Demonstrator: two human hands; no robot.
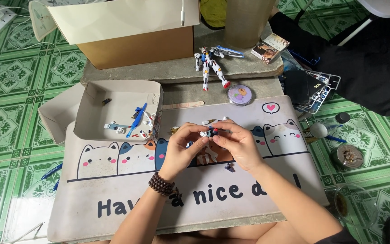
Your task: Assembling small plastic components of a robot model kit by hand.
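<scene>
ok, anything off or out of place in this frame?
Nothing damaged or spilled. Both hands pinch a small model part over the mat. The finished robot figure lies flat on the slab rather than standing. One tiny piece sits loose on the mat by the right wrist, outside the parts tray.

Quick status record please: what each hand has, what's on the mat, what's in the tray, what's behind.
left hand: fingers pinch a small model part from the left
right hand: fingers pinch the same part from the right
mat: cat-print desk mat, loose small pieces near the hands
tray: open cardboard tray with blue and white pieces
behind: assembled robot figure, cardboard box, round tin
</scene>
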